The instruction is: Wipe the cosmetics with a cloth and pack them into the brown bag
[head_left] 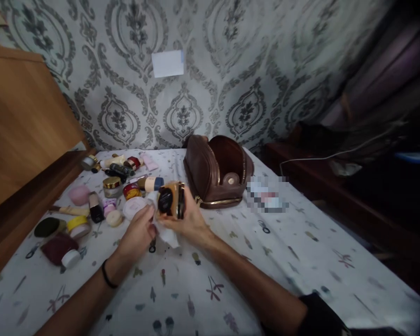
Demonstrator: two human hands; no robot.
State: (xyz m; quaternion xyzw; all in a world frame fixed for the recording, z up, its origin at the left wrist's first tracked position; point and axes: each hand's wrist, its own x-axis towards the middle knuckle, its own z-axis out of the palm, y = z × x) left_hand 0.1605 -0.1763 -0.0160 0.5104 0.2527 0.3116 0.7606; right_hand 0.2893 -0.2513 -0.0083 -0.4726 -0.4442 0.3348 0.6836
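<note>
In my right hand (192, 223) is an amber cosmetic jar (170, 201) with a black round label and a dark, gold-edged lid, tipped on its side. My left hand (140, 228), with a black band at the wrist, is closed on a white wipe (168, 236) that hangs below the jar. The wipe appears to touch the jar's near side. Just right of my right hand stands a brown toiletry bag (203, 170), unzipped with its mouth gaping. Its inside is dark, so its contents cannot be made out.
Several cosmetics lie left of my hands, among them a gold-lidded jar (112, 186), a yellow-lidded jar (78, 226), a dark red bottle (59, 249) and a pink tube (149, 161). A blurred-out item (268, 193) lies right of the bag. A wooden panel (28, 102) borders the left side.
</note>
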